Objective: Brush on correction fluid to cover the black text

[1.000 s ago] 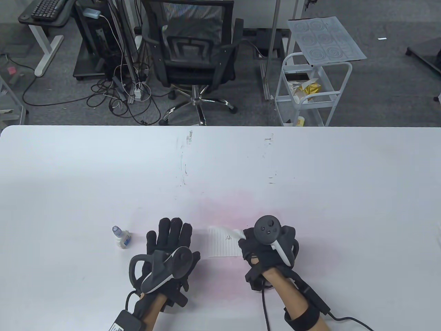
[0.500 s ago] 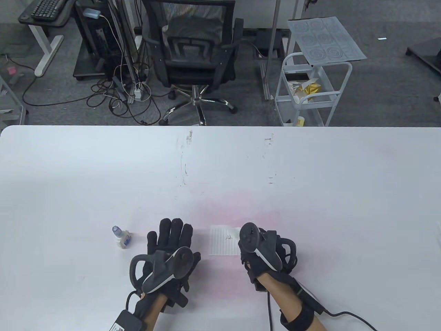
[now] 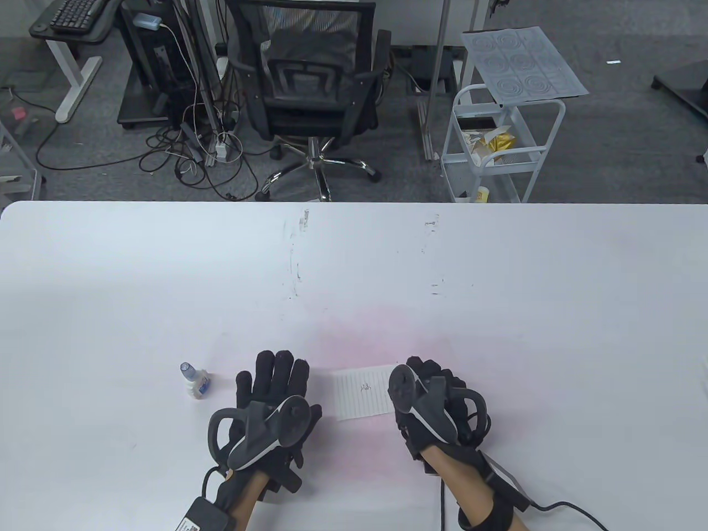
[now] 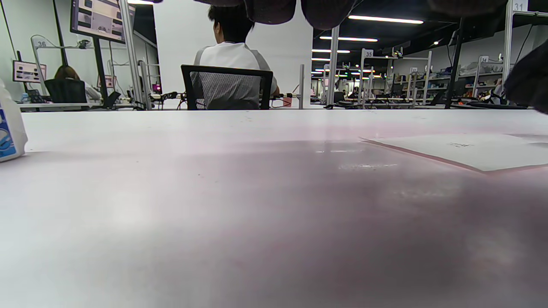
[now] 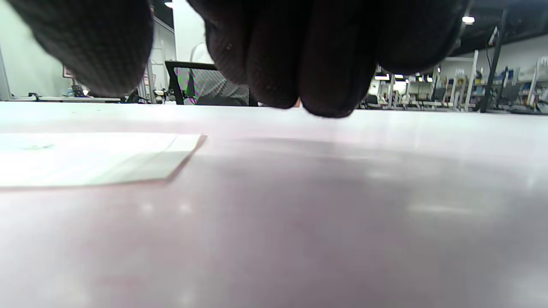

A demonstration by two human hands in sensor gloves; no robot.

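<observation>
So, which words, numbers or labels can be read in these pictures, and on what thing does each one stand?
"36": white tag on the frame at far left, left wrist view.
"35": tag on a post behind the table.
"31": tag on the post at top right.
Black marks on the lined paper: handwriting, too small to read.
Blue label on the correction fluid bottle: print too blurred to read.
Wall screen: too small to read.

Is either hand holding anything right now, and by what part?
Nothing is held. The left hand lies flat on the table; the right hand rests beside the paper.
</observation>
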